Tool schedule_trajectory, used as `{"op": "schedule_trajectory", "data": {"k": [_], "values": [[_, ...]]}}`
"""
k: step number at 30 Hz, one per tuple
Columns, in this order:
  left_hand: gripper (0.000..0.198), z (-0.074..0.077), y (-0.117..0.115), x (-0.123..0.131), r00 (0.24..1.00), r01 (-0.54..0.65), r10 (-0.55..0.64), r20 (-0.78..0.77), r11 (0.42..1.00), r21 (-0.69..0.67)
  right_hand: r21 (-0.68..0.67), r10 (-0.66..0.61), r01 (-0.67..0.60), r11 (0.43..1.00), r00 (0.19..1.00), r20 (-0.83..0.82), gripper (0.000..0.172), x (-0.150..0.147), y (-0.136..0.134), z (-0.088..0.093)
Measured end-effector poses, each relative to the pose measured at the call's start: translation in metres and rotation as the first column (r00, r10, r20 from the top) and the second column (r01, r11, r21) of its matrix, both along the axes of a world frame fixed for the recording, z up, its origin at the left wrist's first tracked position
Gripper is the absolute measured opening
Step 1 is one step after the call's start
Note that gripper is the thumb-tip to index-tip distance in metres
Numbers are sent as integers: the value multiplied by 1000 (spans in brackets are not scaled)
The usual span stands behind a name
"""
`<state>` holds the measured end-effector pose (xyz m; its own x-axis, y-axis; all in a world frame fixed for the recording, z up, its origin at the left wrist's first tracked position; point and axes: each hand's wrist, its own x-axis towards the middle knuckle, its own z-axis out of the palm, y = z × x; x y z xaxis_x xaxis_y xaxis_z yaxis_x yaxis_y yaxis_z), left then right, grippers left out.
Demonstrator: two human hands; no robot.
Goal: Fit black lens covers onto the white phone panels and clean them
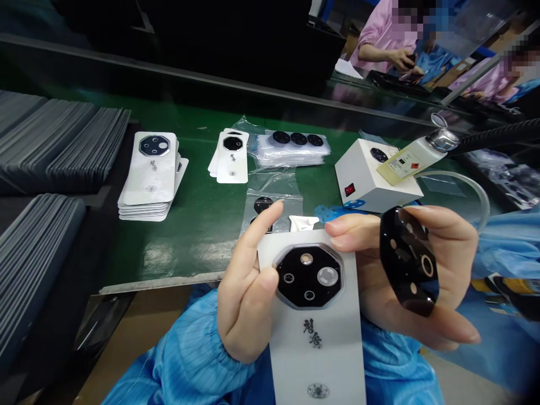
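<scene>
A white phone back cover with black lettering and an octagonal black camera area stands tilted in front of me. My left hand is closed on its left edge, thumb beside the camera area. My right hand grips a glossy black octagonal lens plate with several round openings, just right of the cover. The right thumb and a finger also reach the cover's upper right corner. Behind the cover lies a clear plastic bag with black lens plates in it, and a crumpled white scrap.
White back covers are stacked on the green table: a taller stack and a smaller one. Bagged lens plates lie behind. A white box carries a pump bottle. Grey trays fill the left; co-workers sit across.
</scene>
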<state>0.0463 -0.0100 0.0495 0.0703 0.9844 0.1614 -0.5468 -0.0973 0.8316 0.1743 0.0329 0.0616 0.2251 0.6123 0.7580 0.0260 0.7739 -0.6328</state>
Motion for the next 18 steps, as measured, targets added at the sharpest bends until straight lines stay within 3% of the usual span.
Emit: {"op": "schedule_trajectory", "data": {"k": [3,6,9,12,18], "values": [[43,-1,0,-1,1000,7,-7,-19,1000,-11,23,-13,13,1000,1000,-21,48,-1,-3,2],[44,-2,0,0,1000,6,-7,-14,1000,-21,-59,-5,3,998,999,-40,47,-3,-10,6],[44,-2,0,0,1000,-23,22,-13,999,-29,-156,42,-50,986,998,-55,47,-4,-17,10],[45,-2,0,1,999,-32,31,-16,998,-46,-135,118,-126,983,991,-68,47,-4,-21,11],[47,-8,3,3,997,-42,48,62,995,-87,-179,142,-144,973,990,-28,51,3,-14,1]]}}
